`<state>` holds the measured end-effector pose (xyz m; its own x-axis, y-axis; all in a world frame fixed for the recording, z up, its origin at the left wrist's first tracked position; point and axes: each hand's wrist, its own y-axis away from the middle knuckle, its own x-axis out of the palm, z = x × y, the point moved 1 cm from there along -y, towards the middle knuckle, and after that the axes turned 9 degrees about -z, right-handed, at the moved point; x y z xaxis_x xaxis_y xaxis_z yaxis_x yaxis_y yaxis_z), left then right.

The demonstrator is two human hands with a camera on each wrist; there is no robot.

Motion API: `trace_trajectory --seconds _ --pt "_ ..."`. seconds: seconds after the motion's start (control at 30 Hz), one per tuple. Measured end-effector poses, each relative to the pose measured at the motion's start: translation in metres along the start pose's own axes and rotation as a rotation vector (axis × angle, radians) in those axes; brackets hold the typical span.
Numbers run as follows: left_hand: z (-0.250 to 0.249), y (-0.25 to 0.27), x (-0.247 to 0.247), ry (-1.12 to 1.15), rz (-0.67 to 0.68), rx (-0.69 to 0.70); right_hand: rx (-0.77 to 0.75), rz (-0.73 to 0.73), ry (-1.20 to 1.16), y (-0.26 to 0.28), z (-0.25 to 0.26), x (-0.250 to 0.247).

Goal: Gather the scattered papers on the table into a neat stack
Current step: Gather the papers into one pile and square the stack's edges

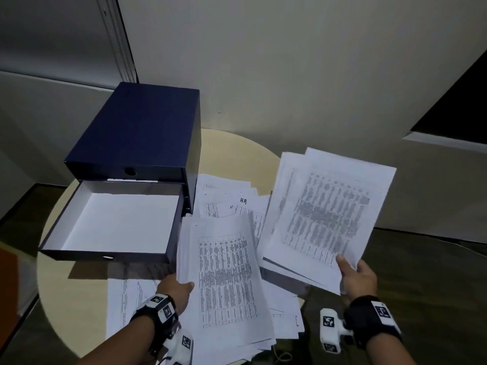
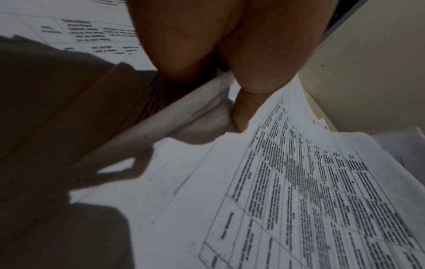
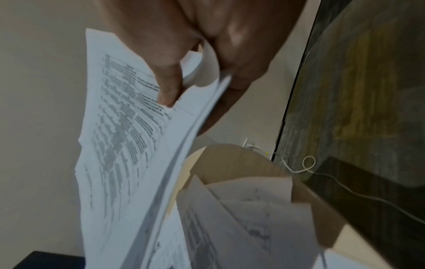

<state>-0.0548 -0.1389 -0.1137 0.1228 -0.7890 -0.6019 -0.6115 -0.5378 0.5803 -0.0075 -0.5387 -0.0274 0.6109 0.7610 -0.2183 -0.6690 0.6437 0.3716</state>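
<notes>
White printed papers lie scattered over a round cream table (image 1: 226, 151). My left hand (image 1: 175, 287) grips the near left edge of a thick bundle of papers (image 1: 226, 280) lying over the heap; in the left wrist view the thumb (image 2: 241, 111) presses on its top sheet (image 2: 299, 200). My right hand (image 1: 355, 275) holds a second bundle of sheets (image 1: 326, 214) lifted off the table at the right, thumb on top, fingers underneath. In the right wrist view that lifted bundle (image 3: 128, 145) hangs above loose sheets (image 3: 241, 209) on the table. More loose papers (image 1: 229, 201) lie beyond the left bundle.
A dark blue drawer box (image 1: 137, 133) stands at the table's back left, its lower drawer (image 1: 118, 222) pulled out and showing a white inside. A wall rises behind the table. Dark floor (image 1: 421, 272) with a thin white cable (image 3: 308, 163) lies to the right.
</notes>
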Motion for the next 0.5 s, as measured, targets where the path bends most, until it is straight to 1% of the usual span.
trace_trajectory --seconds 0.1,0.17,0.2,0.27,0.33,0.37,0.43,0.47,0.5 --pt "0.001 -0.005 -0.002 0.026 0.015 -0.031 0.058 0.115 -0.002 0.015 -0.006 0.018" --pt "0.001 -0.007 -0.004 0.104 0.004 -0.034 0.073 0.203 0.071 0.023 -0.023 0.030" --pt "-0.002 -0.004 -0.005 0.159 0.001 -0.005 0.084 0.252 0.135 0.026 -0.033 0.035" --pt "-0.002 -0.002 -0.002 0.263 0.035 0.057 0.085 0.353 0.373 0.034 -0.060 0.048" --pt "-0.003 0.005 -0.001 0.323 0.099 0.130 0.048 0.451 0.684 0.042 -0.085 0.058" --pt "0.000 0.003 0.002 0.350 0.131 0.135 0.034 0.491 0.799 0.044 -0.098 0.062" --pt "-0.004 0.016 0.001 0.299 0.179 0.197 0.022 0.566 0.943 0.047 -0.116 0.067" --pt "-0.009 0.024 -0.001 0.226 0.178 0.242 0.009 0.608 0.971 0.049 -0.119 0.070" --pt "-0.012 0.029 -0.002 0.177 0.145 0.247 -0.002 0.633 0.994 0.054 -0.118 0.073"
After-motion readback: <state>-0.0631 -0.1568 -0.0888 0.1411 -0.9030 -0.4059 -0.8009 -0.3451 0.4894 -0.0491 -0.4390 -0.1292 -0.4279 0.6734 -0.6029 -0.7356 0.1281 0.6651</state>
